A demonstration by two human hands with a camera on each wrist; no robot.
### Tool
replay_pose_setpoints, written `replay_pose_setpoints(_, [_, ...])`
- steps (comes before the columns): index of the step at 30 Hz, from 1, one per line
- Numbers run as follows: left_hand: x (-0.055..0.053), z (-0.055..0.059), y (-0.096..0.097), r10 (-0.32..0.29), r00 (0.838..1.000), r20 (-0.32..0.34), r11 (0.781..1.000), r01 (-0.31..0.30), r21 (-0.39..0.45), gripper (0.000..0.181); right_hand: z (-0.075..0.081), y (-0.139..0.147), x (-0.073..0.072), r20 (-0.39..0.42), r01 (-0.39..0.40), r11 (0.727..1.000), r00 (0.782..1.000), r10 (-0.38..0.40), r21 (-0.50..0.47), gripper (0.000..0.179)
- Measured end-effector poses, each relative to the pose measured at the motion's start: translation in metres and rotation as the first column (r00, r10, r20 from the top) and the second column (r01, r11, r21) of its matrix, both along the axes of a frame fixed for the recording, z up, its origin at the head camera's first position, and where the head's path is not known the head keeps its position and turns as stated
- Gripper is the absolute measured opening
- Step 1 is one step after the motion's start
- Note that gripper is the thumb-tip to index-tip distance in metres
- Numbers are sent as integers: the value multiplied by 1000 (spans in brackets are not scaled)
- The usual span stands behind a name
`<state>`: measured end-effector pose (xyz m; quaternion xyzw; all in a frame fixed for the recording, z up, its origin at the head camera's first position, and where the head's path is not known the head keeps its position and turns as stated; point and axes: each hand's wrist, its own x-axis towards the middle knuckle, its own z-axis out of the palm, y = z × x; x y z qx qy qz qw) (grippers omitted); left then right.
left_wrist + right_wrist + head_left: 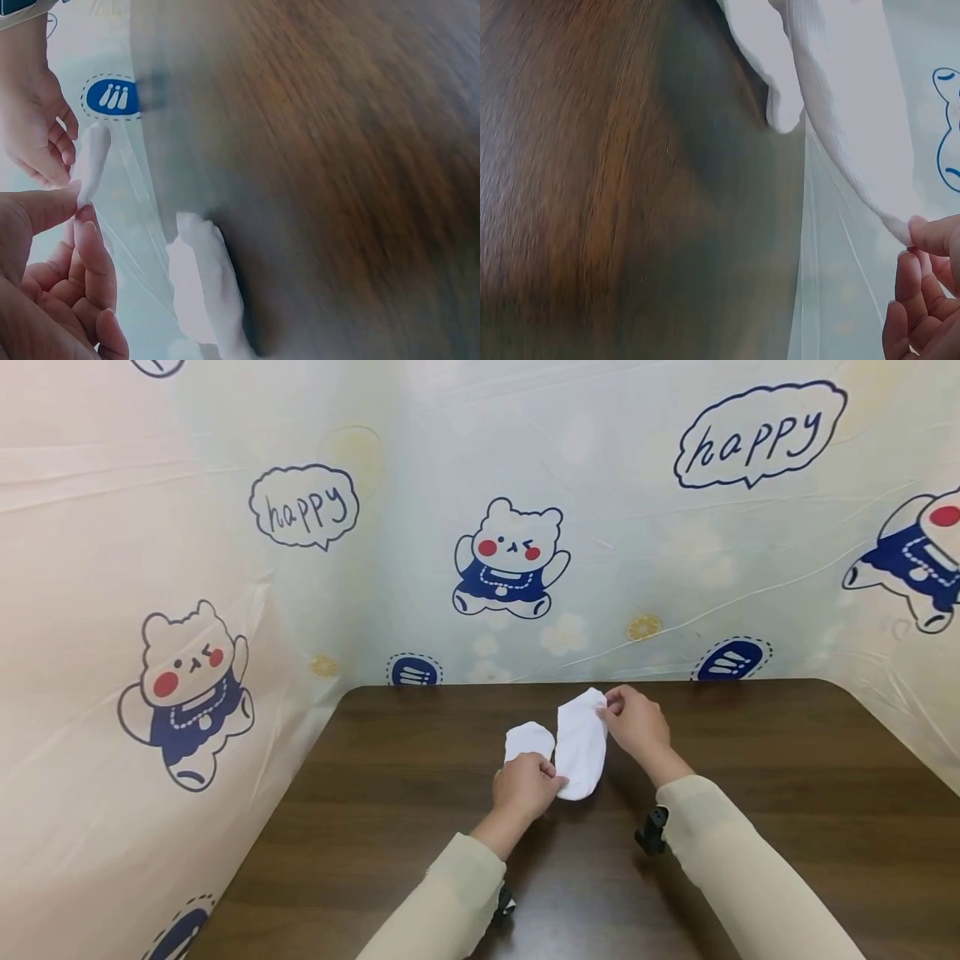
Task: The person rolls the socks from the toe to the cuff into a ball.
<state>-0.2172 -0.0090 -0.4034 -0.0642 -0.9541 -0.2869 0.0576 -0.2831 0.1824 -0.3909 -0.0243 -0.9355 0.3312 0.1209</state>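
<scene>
A white sock [581,747] is stretched between both hands, raised off the table in the left wrist view. My left hand [525,789] pinches its lower end between thumb and forefinger. At the upper right edge of the same sock, the thumb and fingertips of my right hand [637,722] pinch the fabric; the right wrist view shows this grip on the sock [855,97] closely. A second white sock [528,742] lies on the table just behind my left hand, partly covered by it. The left wrist view shows that second sock [206,292] resting by itself on the wood.
Underneath is a dark brown wooden table [360,827] with rounded far corners. A pale printed curtain [405,527] with cartoon bears and "happy" bubbles hangs behind and along the sides. Dark wrist devices [652,831] sit below the sleeves.
</scene>
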Motion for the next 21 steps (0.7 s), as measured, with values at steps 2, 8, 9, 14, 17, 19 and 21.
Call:
replay_pose_setpoints(2, [0,-1,-3,6,1000,-1,1000,-6,-3,24,0,-4,-1,2,-5,1000,1000,5,-6,30])
replay_pose_setpoints(8, [1,-3,-16,22,1000,-18,1000,-23,-16,22,-1,-17,-2,-8,-18,1000,1000,17,-19,29])
replay_pose_setpoints(9, [1,-3,-18,25,999,-22,1000,-25,-15,21,-1,-19,-3,-12,-20,1000,1000,20,-20,29])
replay_pose_setpoints(14, [1,-3,-27,39,999,-17,999,-39,-6,20,-1,-29,-4,-30,-35,999,999,35,-25,28])
replay_pose_setpoints(17, [0,-4,-33,46,999,-11,999,-46,-4,20,-2,-34,-5,-31,-43,999,999,42,-31,28])
replay_pose_setpoints(19, [0,-4,-36,52,999,-9,999,-52,-8,20,-3,-38,-6,-26,-47,998,999,46,-35,28])
replay_pose_setpoints(21, [0,-5,-38,58,998,-7,998,-58,-15,21,-3,-41,-7,-26,-55,998,998,54,-40,28])
